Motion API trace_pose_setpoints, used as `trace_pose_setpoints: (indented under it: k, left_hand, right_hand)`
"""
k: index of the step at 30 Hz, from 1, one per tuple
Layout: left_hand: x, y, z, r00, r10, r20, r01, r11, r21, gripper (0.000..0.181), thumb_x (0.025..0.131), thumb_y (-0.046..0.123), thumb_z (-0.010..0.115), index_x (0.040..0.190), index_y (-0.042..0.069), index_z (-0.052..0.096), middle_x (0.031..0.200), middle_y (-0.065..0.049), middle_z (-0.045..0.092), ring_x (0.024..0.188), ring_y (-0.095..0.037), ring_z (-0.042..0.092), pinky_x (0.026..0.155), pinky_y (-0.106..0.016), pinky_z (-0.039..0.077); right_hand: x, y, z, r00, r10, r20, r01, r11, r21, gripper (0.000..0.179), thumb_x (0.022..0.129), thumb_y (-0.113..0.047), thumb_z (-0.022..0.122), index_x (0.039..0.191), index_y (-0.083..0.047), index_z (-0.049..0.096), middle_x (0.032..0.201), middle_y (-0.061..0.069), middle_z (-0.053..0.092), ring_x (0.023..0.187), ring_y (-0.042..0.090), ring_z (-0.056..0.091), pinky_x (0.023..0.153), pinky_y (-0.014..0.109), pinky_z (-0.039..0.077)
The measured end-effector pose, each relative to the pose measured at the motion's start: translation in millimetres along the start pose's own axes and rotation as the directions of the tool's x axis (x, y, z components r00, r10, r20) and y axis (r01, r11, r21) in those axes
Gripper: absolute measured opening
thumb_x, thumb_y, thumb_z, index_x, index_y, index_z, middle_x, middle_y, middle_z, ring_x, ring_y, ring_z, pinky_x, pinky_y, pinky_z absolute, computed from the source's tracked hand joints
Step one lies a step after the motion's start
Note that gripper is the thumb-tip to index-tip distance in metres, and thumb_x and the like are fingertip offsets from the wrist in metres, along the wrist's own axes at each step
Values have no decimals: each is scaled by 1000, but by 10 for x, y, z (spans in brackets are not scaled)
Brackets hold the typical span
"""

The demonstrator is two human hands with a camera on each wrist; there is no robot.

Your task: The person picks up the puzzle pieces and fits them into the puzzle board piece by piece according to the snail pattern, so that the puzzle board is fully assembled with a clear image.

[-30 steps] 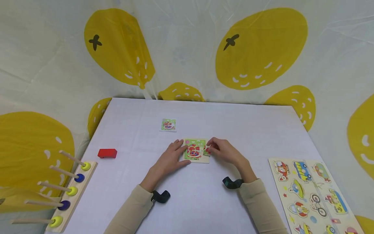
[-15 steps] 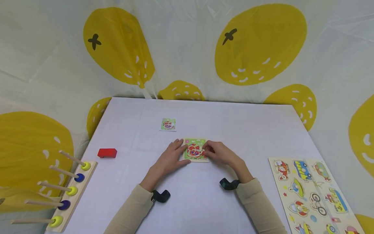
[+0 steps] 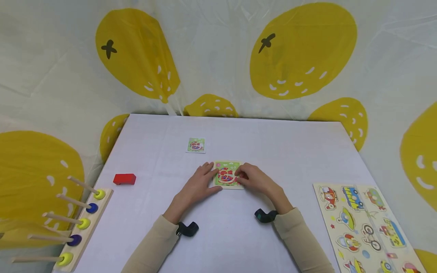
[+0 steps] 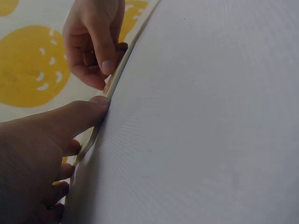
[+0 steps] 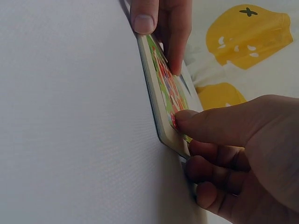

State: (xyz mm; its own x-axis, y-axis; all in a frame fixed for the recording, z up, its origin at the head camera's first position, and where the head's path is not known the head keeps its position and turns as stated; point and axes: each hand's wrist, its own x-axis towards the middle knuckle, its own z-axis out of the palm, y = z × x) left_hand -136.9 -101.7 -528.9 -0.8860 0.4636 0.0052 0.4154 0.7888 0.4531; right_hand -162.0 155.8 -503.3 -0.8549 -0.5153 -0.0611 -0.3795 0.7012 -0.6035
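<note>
A small square jigsaw board (image 3: pixel 233 187) with a pale wooden rim and a red-and-green picture lies flat on the table between both hands. My left hand (image 3: pixel 199 182) rests on its left side with straight, spread fingers. In the right wrist view, the left thumb (image 5: pixel 144 23) presses the board's near corner. On the board's right side, my right hand (image 3: pixel 257 179) holds a jigsaw piece (image 5: pixel 174 121) against the picture, thumb on top and fingers curled. That hand hides most of the piece. Farther back lies a small picture card (image 3: pixel 196 145) with a similar design.
A red block (image 3: pixel 124 179) sits at the left. Beside it, near the left edge, stands a wooden peg rack (image 3: pixel 89 223) with yellow and blue rings. A vehicle puzzle board (image 3: pixel 363 227) lies at the right on the white table (image 3: pixel 218 235).
My right hand has moved left with the jigsaw piece, from the board's right edge onto the picture. The left hand has stayed in place on the board.
</note>
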Motion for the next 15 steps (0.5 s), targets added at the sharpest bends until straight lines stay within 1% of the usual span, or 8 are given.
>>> trace_pose_setpoints:
  k: [8,15]
  left_hand:
    - [-16,9,-10,1000,-6,4,6,1000,2,75,91,53,68,150,12,47,163,-10,34,154,-29,25,129,-44,20]
    - [2,-7,0,1000,0,3,-1,1000,9,74,91,52,69,149,12,49,162,-11,35,154,-30,26,128,-45,21]
  right_hand:
    - [-11,-31,-24,999,22,26,-23,1000,21,16,90,-15,74,103,-8,69,86,0,58,78,12,51,70,24,46]
    - [-7,-20,-34,999,19,26,-19,999,26,15,89,-15,76,100,-8,69,88,1,61,79,11,54,71,24,48]
